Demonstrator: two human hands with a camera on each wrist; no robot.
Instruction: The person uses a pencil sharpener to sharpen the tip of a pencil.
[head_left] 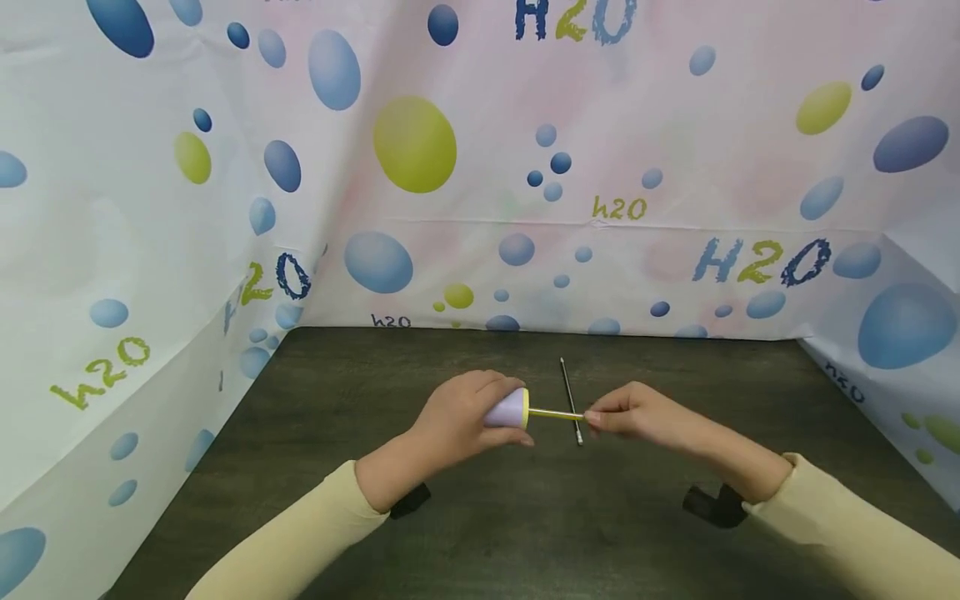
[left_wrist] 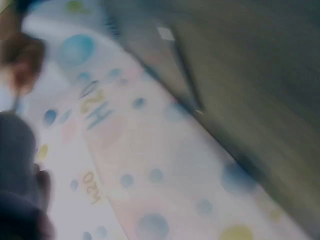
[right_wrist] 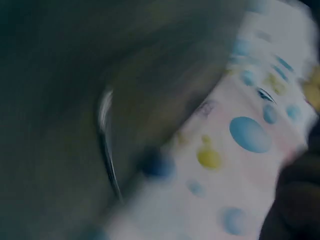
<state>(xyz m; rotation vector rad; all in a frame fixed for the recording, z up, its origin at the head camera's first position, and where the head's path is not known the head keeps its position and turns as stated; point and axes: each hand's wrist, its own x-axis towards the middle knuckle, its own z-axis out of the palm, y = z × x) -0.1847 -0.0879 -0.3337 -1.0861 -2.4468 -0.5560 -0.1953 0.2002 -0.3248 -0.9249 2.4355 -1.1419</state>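
A lavender cup [head_left: 508, 409] with a yellow rim lies on its side in the grip of my left hand [head_left: 461, 414], its mouth facing right. Opposite it, my right hand [head_left: 637, 410] pinches the end of a thin yellow pencil [head_left: 555, 413]. The pencil's other end meets the cup's mouth; any part inside is hidden. Just beyond and below the yellow pencil, a dark pencil [head_left: 568, 387] with a white end rests on the table. The left wrist view, blurred, has the cup [left_wrist: 17, 155] at its left edge. Dark and blurred, my right hand [right_wrist: 295, 195] fills the right wrist view's lower right.
The dark wooden table [head_left: 337, 517] ends at a white cloth backdrop [head_left: 465, 200] printed with blue and green spots, which also rises along both sides. Black wrist devices show beneath the left wrist [head_left: 411, 500] and the right wrist [head_left: 716, 506].
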